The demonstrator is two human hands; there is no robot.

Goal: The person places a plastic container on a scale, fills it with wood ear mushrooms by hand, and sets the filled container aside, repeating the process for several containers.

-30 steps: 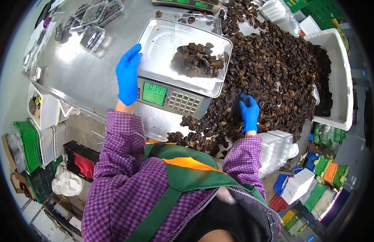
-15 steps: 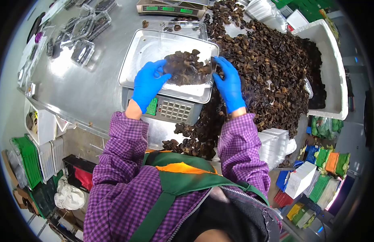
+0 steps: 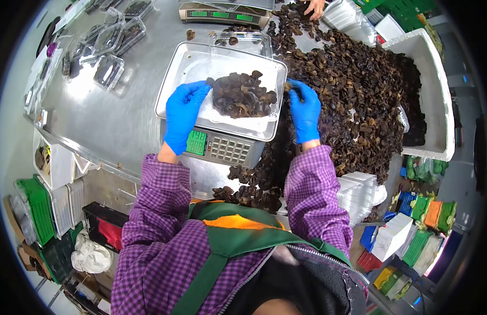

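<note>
Dark brown wood ear mushrooms (image 3: 243, 97) lie heaped in a clear plastic box, which rests in the metal pan (image 3: 172, 79) of a digital scale (image 3: 230, 149) with a lit green display. My left hand (image 3: 183, 116), in a blue glove, is at the box's left side. Its thumb and fingers are pinched together, with a dark mushroom piece at their tips. Just off the box's right side is my right hand (image 3: 305, 111), also blue-gloved. Between its closed fingertips shows a small brown mushroom piece. The box's clear lid (image 3: 243, 42) extends beyond the pan's far edge.
Loose wood ear mushrooms (image 3: 353, 100) form a large pile on the right, running into a white foam box (image 3: 437, 105). Closed clear boxes (image 3: 109, 71) lie at far left. A second scale (image 3: 225, 16) and another person's hand (image 3: 315, 8) are at the back. Stacked clear trays (image 3: 359, 191) stand at near right.
Both hands have drawn away from over the heap to the box's sides, the right one slightly rightward. Another person's hand has appeared at the top of the view.
</note>
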